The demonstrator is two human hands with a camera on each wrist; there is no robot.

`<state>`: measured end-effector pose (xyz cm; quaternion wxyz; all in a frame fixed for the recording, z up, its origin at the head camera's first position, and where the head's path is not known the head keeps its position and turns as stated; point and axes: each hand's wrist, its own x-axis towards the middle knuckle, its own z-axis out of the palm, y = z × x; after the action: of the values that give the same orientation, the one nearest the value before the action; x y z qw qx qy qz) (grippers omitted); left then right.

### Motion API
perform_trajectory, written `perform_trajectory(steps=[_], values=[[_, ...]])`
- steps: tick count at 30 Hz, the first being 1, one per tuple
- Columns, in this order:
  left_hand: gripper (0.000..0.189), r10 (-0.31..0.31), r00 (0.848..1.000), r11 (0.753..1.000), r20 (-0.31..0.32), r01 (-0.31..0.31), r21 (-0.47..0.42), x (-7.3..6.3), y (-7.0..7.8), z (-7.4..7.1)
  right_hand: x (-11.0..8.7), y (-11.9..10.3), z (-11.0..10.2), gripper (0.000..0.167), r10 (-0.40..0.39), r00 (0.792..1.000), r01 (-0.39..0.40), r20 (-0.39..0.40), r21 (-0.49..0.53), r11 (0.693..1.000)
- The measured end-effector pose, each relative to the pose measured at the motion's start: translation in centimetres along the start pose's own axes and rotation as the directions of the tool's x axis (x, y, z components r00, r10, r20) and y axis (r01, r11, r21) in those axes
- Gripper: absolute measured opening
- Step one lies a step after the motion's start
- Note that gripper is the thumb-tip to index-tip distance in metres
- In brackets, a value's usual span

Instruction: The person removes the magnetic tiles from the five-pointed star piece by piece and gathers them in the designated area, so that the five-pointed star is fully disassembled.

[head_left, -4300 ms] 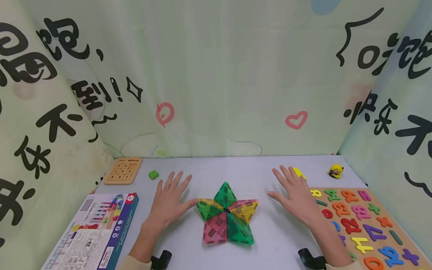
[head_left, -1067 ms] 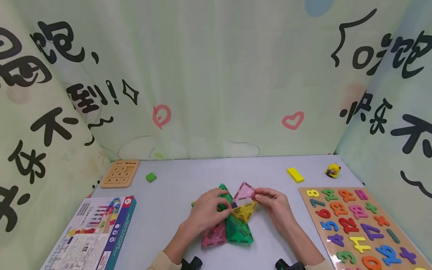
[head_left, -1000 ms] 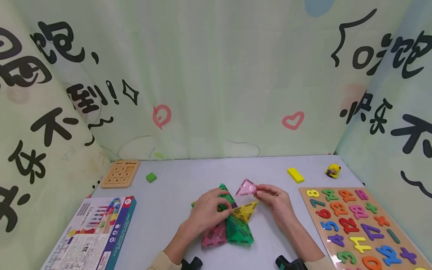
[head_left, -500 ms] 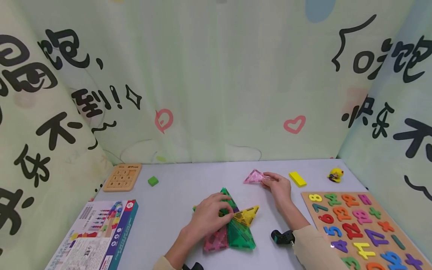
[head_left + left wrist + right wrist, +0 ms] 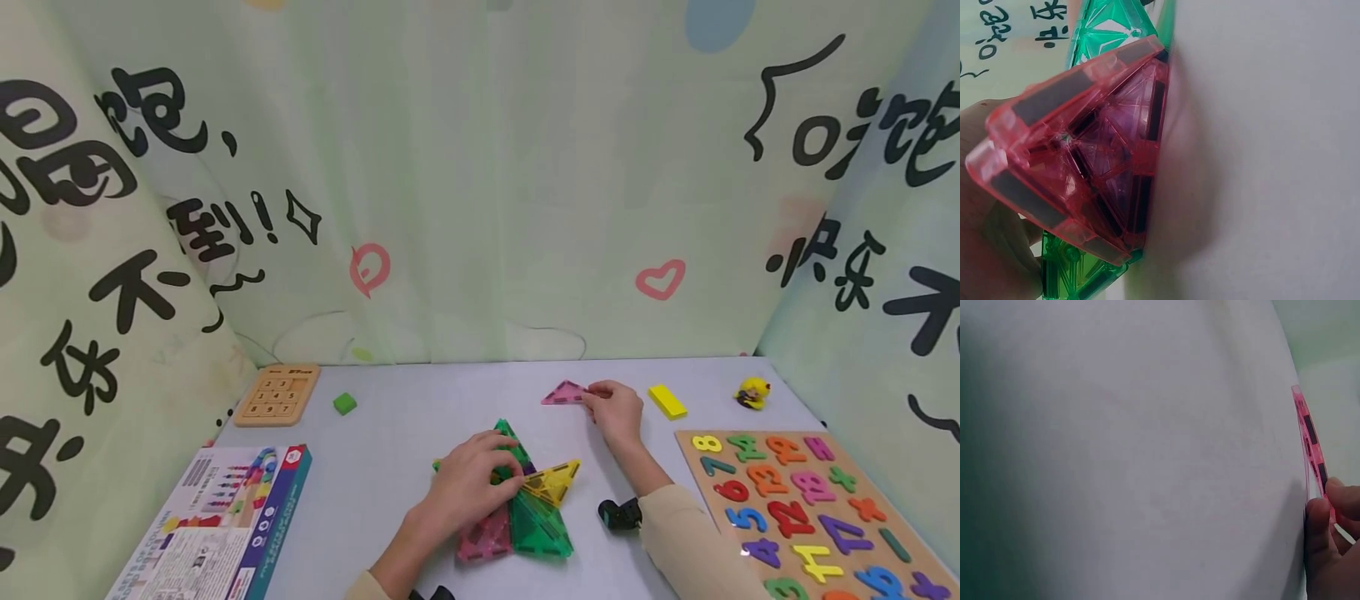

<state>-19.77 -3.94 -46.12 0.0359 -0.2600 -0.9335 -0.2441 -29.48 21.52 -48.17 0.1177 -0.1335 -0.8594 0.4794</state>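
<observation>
A flat cluster of translucent magnetic triangle tiles (image 5: 525, 512) lies near the table's front: green, yellow and pink pieces. My left hand (image 5: 472, 483) rests on its left part, fingers curled over the green tile (image 5: 508, 437); the left wrist view shows a pink tile (image 5: 1085, 162) and a green one (image 5: 1110, 25) close up. My right hand (image 5: 615, 410) pinches a separate pink triangle tile (image 5: 564, 393) by its right corner, low over the table farther back. In the right wrist view that tile (image 5: 1309, 440) appears edge-on against the fingertips (image 5: 1321, 515).
A wooden number puzzle board (image 5: 806, 508) lies at the right. A yellow block (image 5: 667, 401) and a small yellow toy (image 5: 752, 392) sit behind it. A green cube (image 5: 344, 403), a wooden sliding puzzle (image 5: 276, 394) and a printed box (image 5: 213, 525) are at the left. Curtains enclose the table.
My right hand pulled the pink triangle off the cluster and carried it back and to the right, down toward the table. The left hand stayed on the cluster.
</observation>
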Motion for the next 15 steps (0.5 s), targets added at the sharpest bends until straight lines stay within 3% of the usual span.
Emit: perform_trajectory(steps=[7, 11, 15], values=[[0.011, -0.002, 1.0, 1.0, -0.004, 0.002, 0.0, 0.1, 0.2, 0.2, -0.1, -0.1, -0.2, 0.028, -0.041, 0.999, 0.037, -0.03, -0.11, 0.993], [0.011, -0.002, 1.0, 1.0, -0.004, 0.002, 0.005, 0.0, 0.1, 0.1, -1.1, -0.3, -0.8, 0.035, 0.024, 1.0, -0.024, -0.016, -0.034, 0.999], [0.011, -0.005, 1.0, 1.0, -0.003, 0.005, 0.005, -0.1, 0.1, 0.0, -3.0, -0.8, -1.7, 0.039, 0.075, 0.994, -0.081, 0.082, 0.07, 0.994]])
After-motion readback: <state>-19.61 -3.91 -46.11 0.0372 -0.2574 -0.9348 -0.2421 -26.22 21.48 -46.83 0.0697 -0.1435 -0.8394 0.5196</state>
